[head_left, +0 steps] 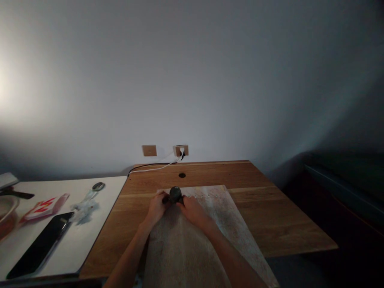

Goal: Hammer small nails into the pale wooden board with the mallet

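Observation:
A small dark object with a round top (175, 194) stands between my two hands at the far end of a worn, pale board (186, 252). From the left, my left hand (156, 209) closes its fingers on a dark part of it. My right hand (194, 211) grips the opposite side, its thumb and fingers drawn together. Dim light hides fine detail, and I cannot tell what kind of object it is. Both forearms stretch forward over the board, which lies flat on a wooden table (270, 216).
On the white table (99, 228) at left lie a black phone (40, 244), a red-and-white packet (45, 208), crumpled clear plastic (85, 209) and a round dark item (98, 186). A bowl (7, 216) sits at the edge. Cables (153, 169) run to a wall socket (181, 150).

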`<state>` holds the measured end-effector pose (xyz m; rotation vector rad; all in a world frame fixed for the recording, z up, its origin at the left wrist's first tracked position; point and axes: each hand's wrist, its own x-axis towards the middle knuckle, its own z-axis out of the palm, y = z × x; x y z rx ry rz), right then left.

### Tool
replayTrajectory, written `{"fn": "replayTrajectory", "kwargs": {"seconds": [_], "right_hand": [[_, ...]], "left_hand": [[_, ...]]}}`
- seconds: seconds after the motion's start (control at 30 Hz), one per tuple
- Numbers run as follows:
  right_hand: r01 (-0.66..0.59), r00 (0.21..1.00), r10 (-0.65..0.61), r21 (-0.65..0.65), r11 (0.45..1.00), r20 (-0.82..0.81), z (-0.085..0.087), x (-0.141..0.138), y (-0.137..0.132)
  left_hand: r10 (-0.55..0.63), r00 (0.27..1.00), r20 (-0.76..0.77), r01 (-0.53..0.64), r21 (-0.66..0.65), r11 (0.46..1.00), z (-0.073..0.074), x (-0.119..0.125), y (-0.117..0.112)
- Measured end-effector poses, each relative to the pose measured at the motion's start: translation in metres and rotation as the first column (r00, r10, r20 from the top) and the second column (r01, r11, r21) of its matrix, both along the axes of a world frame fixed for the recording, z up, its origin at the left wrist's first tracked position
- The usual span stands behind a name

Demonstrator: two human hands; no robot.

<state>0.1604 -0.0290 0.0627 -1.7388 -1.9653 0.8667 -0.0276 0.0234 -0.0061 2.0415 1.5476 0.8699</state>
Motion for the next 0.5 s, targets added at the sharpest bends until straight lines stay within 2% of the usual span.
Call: {"fn": "replayTrajectory", "kwargs": {"seconds": [0.1,0.2,0.23,0.27,0.3,0.33,0.37,0.4,0.5], "right_hand": [[0.054,0.983,-0.066,-0.073,0.996,-0.172,-0.008,0.024,-0.015],[0.176,0.913,-0.202,-0.106,0.979,-0.353,-0.018,0.066,-0.04],[0.27,0.778,-0.314,-0.162,0.949,-0.544,-0.021,0.082,-0.049],[0.341,0.631,-0.4,-0.225,0.913,-0.665,-0.025,0.098,-0.058],[0.377,0.536,-0.446,-0.269,0.886,-0.717,-0.028,0.114,-0.066],[0.394,0.504,-0.473,-0.296,0.87,-0.722,-0.032,0.127,-0.073],[0.404,0.505,-0.499,-0.319,0.858,-0.704,-0.036,0.139,-0.078],[0.416,0.548,-0.513,-0.316,0.853,-0.661,-0.04,0.148,-0.081],[0.451,0.746,-0.5,-0.219,0.865,-0.44,-0.053,0.161,-0.082]], "left_hand": [[-0.015,1.0,0.009,0.015,0.02,1.0,0.002,0.0,-0.001],[-0.019,1.0,0.01,0.018,0.031,0.999,0.002,0.001,-0.001],[-0.015,1.0,0.012,0.015,0.033,0.999,0.002,0.001,-0.001],[-0.012,1.0,0.014,0.012,0.036,0.999,0.002,0.001,-0.001],[-0.009,1.0,0.015,0.009,0.04,0.999,0.001,0.002,0.0],[-0.005,1.0,0.014,0.005,0.044,0.999,0.001,0.002,0.0],[-0.002,1.0,0.012,0.001,0.048,0.999,0.001,0.002,0.0],[-0.001,1.0,0.01,0.001,0.052,0.999,0.0,0.001,0.0],[-0.01,1.0,0.015,0.009,0.073,0.997,0.0,0.001,-0.001]]}}
